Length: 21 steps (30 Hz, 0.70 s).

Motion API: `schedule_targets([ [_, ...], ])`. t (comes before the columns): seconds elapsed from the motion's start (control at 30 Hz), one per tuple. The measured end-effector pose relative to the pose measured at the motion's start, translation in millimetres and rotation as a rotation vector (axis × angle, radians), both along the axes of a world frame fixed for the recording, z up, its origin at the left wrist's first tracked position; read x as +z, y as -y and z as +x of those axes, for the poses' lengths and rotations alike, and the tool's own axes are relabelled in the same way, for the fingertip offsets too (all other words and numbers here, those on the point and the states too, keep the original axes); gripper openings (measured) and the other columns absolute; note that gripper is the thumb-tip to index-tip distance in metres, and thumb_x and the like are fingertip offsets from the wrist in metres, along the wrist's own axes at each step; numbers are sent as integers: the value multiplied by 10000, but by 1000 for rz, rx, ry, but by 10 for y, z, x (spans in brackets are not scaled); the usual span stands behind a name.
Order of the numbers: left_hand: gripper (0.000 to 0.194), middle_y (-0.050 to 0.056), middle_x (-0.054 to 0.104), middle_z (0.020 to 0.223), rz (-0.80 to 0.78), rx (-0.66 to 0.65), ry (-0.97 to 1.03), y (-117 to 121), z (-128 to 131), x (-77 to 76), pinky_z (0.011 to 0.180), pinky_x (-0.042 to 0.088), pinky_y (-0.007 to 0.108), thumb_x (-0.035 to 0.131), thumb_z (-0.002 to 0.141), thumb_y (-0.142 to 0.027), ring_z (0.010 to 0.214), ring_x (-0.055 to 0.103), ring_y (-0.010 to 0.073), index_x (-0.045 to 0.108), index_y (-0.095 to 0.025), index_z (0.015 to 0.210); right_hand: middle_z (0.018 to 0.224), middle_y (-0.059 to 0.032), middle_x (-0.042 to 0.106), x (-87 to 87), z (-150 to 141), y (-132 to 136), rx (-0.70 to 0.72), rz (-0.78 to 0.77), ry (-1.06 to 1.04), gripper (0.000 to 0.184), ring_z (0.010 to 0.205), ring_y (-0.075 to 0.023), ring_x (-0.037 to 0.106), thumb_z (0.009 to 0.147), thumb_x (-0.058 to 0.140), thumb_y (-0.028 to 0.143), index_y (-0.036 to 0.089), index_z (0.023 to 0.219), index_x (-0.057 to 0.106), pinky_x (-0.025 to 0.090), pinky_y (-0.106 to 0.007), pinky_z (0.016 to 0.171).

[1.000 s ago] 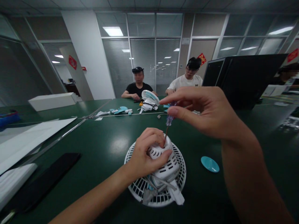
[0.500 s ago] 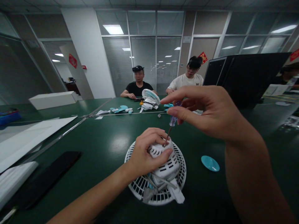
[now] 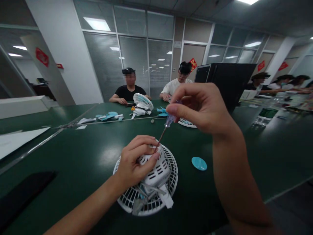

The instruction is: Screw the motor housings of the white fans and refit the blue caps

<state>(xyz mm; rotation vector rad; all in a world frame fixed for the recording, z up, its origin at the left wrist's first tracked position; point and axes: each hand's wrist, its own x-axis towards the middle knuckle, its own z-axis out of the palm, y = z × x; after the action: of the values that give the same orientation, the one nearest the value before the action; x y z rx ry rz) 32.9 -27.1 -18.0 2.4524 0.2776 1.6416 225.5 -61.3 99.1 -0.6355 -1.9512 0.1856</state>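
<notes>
A small white fan (image 3: 156, 173) lies face down on the green table, its round grille under the slotted motor housing. My left hand (image 3: 134, 160) is wrapped over the top of that housing, with fingertips close to the screwdriver's tip. My right hand (image 3: 198, 107) pinches the clear purplish handle of a screwdriver (image 3: 161, 137) between thumb and fingers. The shaft slants down to the housing; where its tip sits is hidden by my left fingers. A grey cable and plug (image 3: 138, 206) are bunched at the fan's near side. Right of the fan lies a turquoise oval cap (image 3: 199, 163).
Farther back stands another white fan (image 3: 143, 104), with turquoise fan blades (image 3: 107, 116) to its left. Two people sit across the table (image 3: 102, 147). A black box-like case (image 3: 227, 81) stands at the back right. A dark flat object (image 3: 26, 195) lies at the near left.
The view has swung to the right, so everything sits farther left. My right fingers have gone from spread to curled around the handle, and the screwdriver leans more. My left hand keeps its hold.
</notes>
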Motion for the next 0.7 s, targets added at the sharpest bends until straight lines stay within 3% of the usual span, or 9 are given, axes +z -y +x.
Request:
schedule_targets([
  [0.17,92,69,727,902,13,-7,14,-5,-1,-18,784,574,337,631,840,-119,871,681,189,648,-170,766,660,22,610,42,196,-41,-20,32,-360,341,541,-112,611,840,686,488,205,723,535,441,-226,444],
  [0.27,86,73,729,906,-3,-13,22,-18,-4,-45,781,569,350,630,846,-135,866,678,189,654,-169,770,583,42,574,-40,388,-143,-144,-2,-451,402,415,-84,508,788,737,488,222,671,460,337,-221,367],
  [0.33,89,81,727,909,-22,-21,36,-25,-6,-62,785,564,356,637,842,-140,868,676,191,651,-163,757,515,52,508,-232,501,-278,-367,-138,-326,467,363,-69,415,806,670,569,223,631,410,284,-229,357],
  [0.4,94,88,726,905,-34,-27,48,-29,-6,-74,793,560,361,646,834,-139,873,673,194,644,-158,742,493,40,485,-539,579,-432,-629,-389,-21,508,397,-92,439,846,520,666,223,625,405,331,-245,407],
  [0.57,95,94,730,892,-29,-41,55,-32,-3,-80,795,555,362,652,833,-145,867,667,191,637,-155,740,488,9,487,-1383,668,-684,-775,-587,363,466,510,-132,492,794,623,510,208,516,402,351,-272,536],
  [0.63,88,97,730,893,-29,-37,56,-35,-2,-80,797,555,362,657,833,-151,866,667,190,638,-155,747,536,-11,535,-1570,675,-718,-810,-646,485,424,563,-149,525,798,622,464,199,523,436,358,-274,566],
  [0.7,88,96,730,894,-26,-34,57,-38,-3,-80,802,555,363,653,838,-158,868,667,188,638,-159,752,610,-39,596,-1637,660,-729,-854,-710,589,402,620,-178,569,817,593,490,193,566,490,373,-282,583],
])
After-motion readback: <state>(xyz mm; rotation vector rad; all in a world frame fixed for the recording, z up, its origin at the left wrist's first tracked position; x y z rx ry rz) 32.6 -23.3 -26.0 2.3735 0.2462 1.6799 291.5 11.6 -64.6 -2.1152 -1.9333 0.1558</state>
